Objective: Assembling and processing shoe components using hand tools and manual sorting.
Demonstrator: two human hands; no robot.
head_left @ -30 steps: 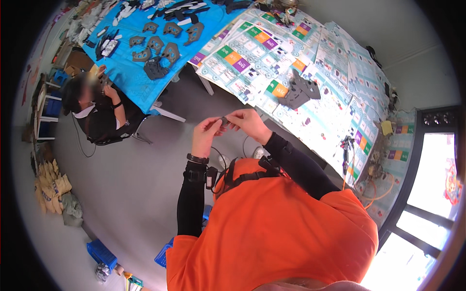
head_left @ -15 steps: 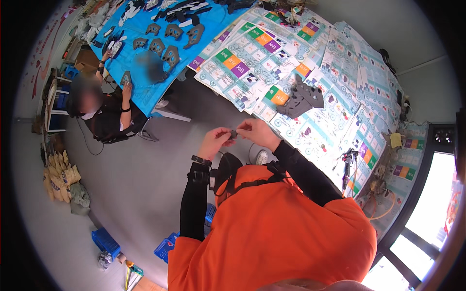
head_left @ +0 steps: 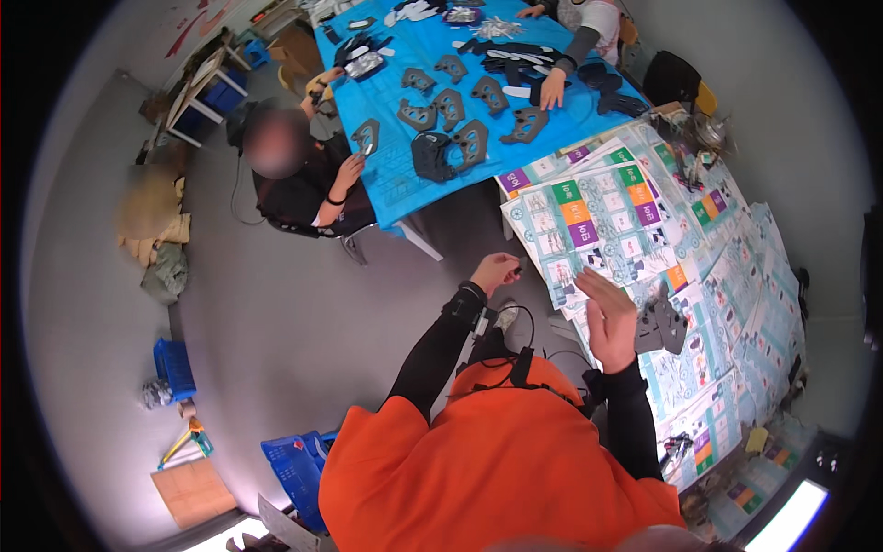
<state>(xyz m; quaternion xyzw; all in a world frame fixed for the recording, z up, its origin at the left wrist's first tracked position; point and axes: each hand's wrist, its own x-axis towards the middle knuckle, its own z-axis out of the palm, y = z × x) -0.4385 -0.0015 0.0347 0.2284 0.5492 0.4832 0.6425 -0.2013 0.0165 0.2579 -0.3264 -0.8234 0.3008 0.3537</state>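
Observation:
My left hand is pinched on a small dark piece, too small to name, above the floor just off the table's edge. Farther right, my right hand is held up with its fingers stretched out and nothing in them. It is by the edge of the table covered with printed paper sheets. Right beside it on the sheets lie dark grey shaped pads with cut-outs, overlapping one another.
Several similar grey pads and dark gloves lie on the blue-covered table ahead. One person sits at its left side; another person's hand reaches in from the far side. A blue crate stands on the floor.
My right hand has let go of the small dark piece, moved right and opened out. My left hand still pinches it. The view has swung, bringing more of the blue table into sight.

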